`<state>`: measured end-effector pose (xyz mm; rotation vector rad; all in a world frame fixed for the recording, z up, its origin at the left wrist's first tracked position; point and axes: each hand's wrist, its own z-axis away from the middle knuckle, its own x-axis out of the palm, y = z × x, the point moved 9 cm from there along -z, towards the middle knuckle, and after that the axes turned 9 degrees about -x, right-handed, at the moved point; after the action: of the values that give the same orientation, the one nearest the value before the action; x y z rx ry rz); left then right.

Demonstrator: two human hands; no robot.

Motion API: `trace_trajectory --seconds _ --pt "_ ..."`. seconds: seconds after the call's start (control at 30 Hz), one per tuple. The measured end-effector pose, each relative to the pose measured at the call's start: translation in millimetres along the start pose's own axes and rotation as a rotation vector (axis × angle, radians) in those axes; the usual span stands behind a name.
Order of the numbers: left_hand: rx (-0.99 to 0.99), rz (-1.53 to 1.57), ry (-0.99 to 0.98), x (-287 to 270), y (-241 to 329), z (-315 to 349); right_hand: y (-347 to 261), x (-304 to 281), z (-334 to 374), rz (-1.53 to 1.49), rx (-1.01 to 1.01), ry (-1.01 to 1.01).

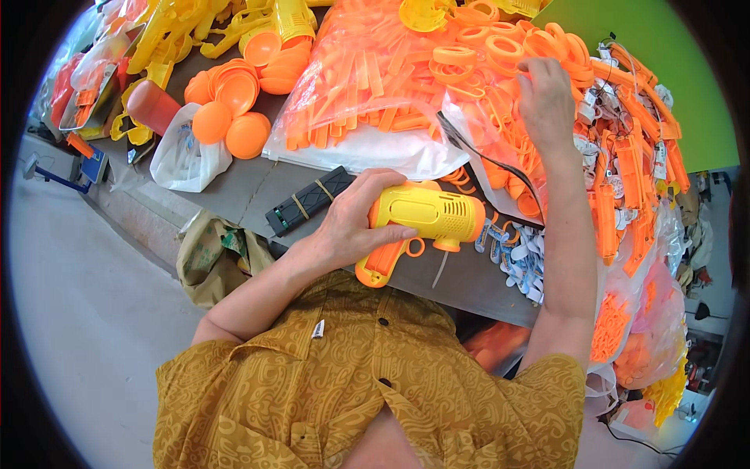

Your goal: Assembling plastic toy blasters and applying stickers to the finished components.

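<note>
My left hand [361,215] is wrapped round a yellow and orange toy gun [426,213], thumb across its side. The toy has a perforated yellow body, an orange handle, an orange trigger ring and a thin pale strip hanging below the body. Out to the far right, my right hand [545,98] is at a heap of orange plastic rings [506,48], its fingers curled in. Whatever lies between those fingertips is hidden. Under that hand, a clear bag [367,78] full of loose orange strips and parts spreads over the table.
Orange round caps [237,90] are piled at the left behind a white plastic bag [187,152]. A black banded bar [310,201] lies beside my left wrist. Small white-and-blue parts [519,258] sit at the table's right edge, near wired orange housings [629,168]. Yellow shells [168,35] stand far left.
</note>
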<state>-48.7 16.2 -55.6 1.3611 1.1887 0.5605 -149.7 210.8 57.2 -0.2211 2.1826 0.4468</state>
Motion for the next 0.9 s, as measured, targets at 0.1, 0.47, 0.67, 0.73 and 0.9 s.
trace_trajectory --seconds 0.1,0.47,0.67,0.73,0.9 --pt "0.008 -0.007 0.0 0 0 0 -13 -4 -7 -0.209 -0.051 -0.005" --pt "-0.031 -0.012 -0.005 1 -2 0 -139 -35 50 -0.585 -0.443 -0.262" --pt "-0.002 -0.036 0.008 -2 -1 1 -112 -54 75 -0.61 -0.252 -0.303" --pt "0.008 -0.042 0.003 -1 1 1 -42 -59 65 -0.466 0.081 -0.157" --pt "-0.035 -0.011 -0.013 2 -2 1 20 -23 69 -0.452 0.269 -0.112"
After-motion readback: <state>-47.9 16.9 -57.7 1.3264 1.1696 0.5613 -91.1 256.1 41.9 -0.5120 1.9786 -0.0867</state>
